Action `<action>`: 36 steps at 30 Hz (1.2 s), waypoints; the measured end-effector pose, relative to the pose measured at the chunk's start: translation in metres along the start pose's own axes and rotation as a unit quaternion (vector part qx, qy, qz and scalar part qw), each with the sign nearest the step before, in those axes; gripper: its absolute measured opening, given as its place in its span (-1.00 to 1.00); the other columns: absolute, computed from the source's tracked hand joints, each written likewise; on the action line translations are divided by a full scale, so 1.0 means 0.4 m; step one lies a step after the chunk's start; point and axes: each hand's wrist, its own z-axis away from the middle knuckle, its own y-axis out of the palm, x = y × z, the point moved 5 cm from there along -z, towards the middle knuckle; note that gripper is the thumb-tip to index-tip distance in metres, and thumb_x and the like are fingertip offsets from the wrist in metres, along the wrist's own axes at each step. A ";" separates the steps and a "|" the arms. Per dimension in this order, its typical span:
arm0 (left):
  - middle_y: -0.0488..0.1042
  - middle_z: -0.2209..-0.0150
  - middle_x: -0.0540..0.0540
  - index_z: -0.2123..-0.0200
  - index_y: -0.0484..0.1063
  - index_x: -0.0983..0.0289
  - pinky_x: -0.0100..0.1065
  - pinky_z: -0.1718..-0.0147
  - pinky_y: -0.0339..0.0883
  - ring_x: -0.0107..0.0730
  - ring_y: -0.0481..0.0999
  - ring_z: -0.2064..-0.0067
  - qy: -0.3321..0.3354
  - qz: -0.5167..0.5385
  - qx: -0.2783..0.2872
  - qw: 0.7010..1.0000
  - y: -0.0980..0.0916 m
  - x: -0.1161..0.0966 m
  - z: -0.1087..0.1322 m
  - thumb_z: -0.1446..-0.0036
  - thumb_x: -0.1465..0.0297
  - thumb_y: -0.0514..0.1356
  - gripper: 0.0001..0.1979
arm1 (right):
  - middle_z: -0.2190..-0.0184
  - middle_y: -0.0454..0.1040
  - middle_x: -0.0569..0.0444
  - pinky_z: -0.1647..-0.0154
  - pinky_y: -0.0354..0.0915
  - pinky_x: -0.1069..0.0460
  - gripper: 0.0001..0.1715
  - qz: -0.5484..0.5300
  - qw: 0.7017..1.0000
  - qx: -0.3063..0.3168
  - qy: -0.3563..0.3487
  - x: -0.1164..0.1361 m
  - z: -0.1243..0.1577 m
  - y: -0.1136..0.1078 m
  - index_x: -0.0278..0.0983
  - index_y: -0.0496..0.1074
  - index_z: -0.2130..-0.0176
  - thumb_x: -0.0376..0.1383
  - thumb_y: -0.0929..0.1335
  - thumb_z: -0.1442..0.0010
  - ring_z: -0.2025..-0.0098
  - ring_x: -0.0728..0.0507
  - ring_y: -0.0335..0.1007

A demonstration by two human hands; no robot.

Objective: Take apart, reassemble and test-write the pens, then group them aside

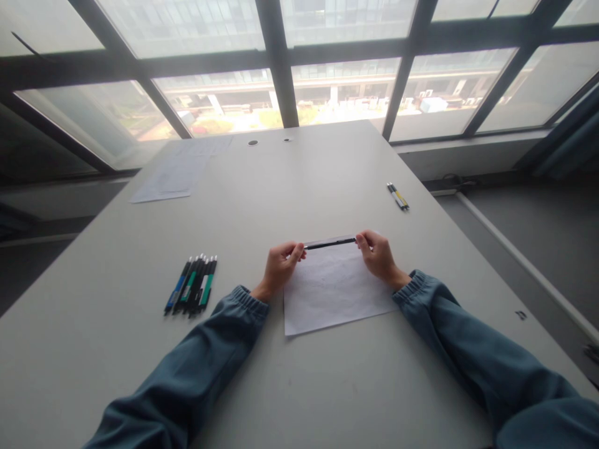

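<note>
A black pen (330,243) is stretched level between my two hands, above the far edge of a white sheet of paper (334,293). My left hand (283,265) pinches its left end between thumb and fingers. At the opposite end, my right hand (377,254) grips the pen in the same way. Faint marks show on the paper, which lies flat on the table between my forearms. Left of my left arm, several pens (191,285) with black, green and blue barrels lie side by side in a bunch.
The white table (299,386) reaches to the windows. Toward its right edge lie pens with yellow and white parts (397,196). More paper sheets (171,174) rest at the far left. A small dark object (521,315) sits near the right edge. Two round holes are at the far end.
</note>
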 end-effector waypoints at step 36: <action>0.47 0.59 0.05 0.56 0.44 0.28 -0.42 0.44 0.31 -0.45 0.44 0.52 0.026 -0.043 -0.003 0.999 -0.001 -0.013 0.001 -0.35 0.07 0.08 -0.47 | 0.58 0.35 0.11 0.40 0.17 0.00 -0.45 0.017 0.999 0.004 -0.029 0.025 -0.001 -0.003 -0.22 0.33 0.47 0.04 0.20 -0.42 0.51 -0.08 0.24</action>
